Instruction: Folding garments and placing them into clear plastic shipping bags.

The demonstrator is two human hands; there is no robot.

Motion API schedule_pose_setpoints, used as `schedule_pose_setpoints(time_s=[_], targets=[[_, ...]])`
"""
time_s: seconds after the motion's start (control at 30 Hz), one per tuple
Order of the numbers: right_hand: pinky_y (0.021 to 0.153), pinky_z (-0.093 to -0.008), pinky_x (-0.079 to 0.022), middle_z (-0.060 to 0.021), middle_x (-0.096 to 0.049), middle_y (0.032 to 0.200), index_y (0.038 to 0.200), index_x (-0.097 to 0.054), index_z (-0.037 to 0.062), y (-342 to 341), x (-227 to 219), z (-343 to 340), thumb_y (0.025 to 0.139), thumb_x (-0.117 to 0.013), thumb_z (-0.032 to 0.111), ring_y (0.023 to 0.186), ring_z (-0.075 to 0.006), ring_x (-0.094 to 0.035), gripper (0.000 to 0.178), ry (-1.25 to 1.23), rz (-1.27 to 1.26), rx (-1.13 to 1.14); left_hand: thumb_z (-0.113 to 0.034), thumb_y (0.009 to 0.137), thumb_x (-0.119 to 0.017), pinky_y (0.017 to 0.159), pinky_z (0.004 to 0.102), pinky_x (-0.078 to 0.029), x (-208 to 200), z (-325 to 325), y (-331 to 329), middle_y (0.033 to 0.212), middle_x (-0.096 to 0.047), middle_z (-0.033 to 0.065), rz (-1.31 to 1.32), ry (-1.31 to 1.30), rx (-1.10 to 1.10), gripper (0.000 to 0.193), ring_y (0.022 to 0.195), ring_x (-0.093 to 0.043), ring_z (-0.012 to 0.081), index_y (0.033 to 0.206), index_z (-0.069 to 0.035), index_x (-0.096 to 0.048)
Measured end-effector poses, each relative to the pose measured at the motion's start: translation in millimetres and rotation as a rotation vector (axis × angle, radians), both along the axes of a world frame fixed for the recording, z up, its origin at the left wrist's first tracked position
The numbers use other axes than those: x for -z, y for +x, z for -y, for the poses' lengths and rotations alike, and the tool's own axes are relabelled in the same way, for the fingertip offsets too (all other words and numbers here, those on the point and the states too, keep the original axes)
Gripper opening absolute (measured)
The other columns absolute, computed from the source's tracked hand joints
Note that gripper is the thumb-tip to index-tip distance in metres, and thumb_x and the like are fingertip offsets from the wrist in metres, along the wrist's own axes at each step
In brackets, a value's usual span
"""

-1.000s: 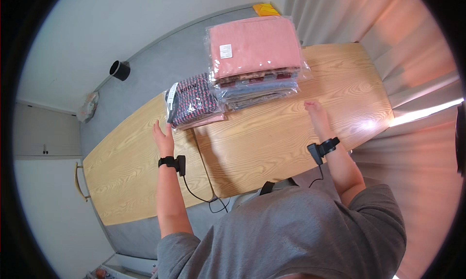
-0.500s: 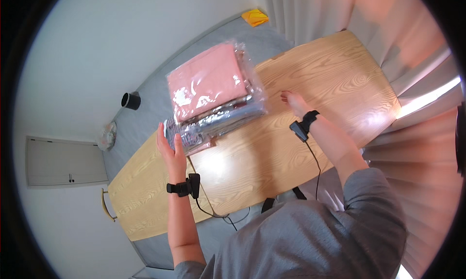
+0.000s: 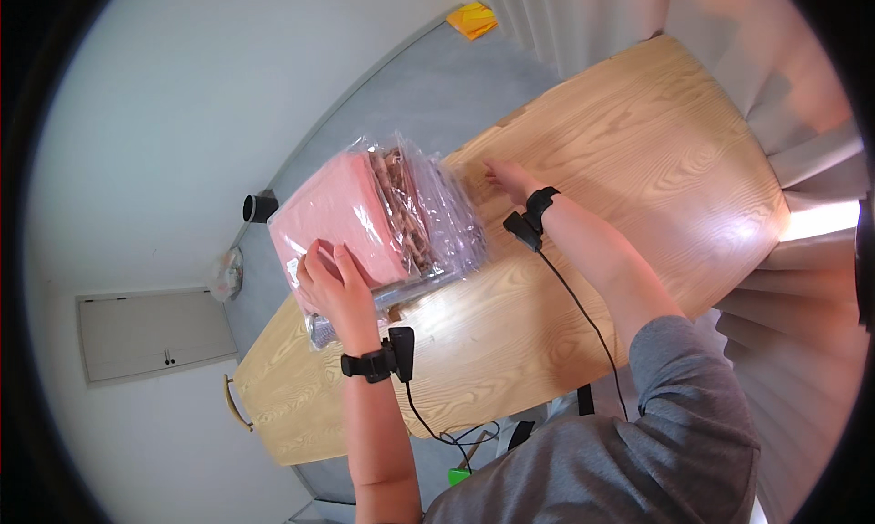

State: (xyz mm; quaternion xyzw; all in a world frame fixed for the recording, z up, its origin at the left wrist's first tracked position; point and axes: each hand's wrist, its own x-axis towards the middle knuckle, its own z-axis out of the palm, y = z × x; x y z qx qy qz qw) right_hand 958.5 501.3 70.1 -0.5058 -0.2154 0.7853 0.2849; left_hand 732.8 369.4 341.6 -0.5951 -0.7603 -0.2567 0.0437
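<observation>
A stack of clear plastic bags of folded cloth sits on the wooden table (image 3: 583, 159). On top lies a folded pink cloth in a bag (image 3: 333, 214). Beneath it, a brown patterned bagged cloth (image 3: 401, 196) and a pale lilac-grey one (image 3: 447, 214) stick out to the right. My left hand (image 3: 333, 292) rests on the near left corner of the pink bag, thumb and fingers apart. Beyond the stack's right side, my right hand (image 3: 510, 179) hovers over the table with fingers extended, holding nothing. Each wrist carries a black strapped device with a cable.
A black cup-shaped bin (image 3: 260, 207) and a whitish plastic bag (image 3: 228, 273) stand on the grey floor beyond the table. A yellow packet (image 3: 472, 19) lies by the far wall. Curtains (image 3: 793, 342) hang along the right, and a low cabinet door (image 3: 155, 333) is at left.
My left hand has gone from the stack's left side onto the pink bag. The stack has shifted nearer and its layers are more fanned out. My right hand has moved slightly left.
</observation>
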Motion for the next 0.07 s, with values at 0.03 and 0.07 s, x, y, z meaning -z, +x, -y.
schedule_pose_setpoints(time_s=[0.03,0.07], targets=[[0.110,-0.0476,-0.021,-0.0139,-0.035,0.144,0.143,-0.032,0.0102,2.0,15.1,-10.8,0.088,-0.050,0.054,0.134,-0.0264,-0.029,0.073,-0.016,-0.071,-0.004,-0.026,0.092,-0.056,0.098,0.0440,-0.032,5.4,-2.6,5.1,0.123,-0.048,0.0172,-0.043,0.007,-0.024,0.037,0.112,-0.045,0.0336,0.119,-0.002,-0.052],[0.110,-0.0476,-0.021,-0.0139,-0.035,0.144,0.143,-0.032,0.0102,-12.0,21.4,-13.0,0.088,-0.050,0.054,0.134,-0.0264,-0.029,0.073,-0.024,-0.090,-0.017,-0.028,0.092,-0.056,0.100,0.0460,-0.029,9.4,-0.3,-0.8,0.123,-0.048,0.0168,-0.108,0.010,-0.065,0.038,0.113,-0.045,0.0339,0.121,-0.004,-0.053]])
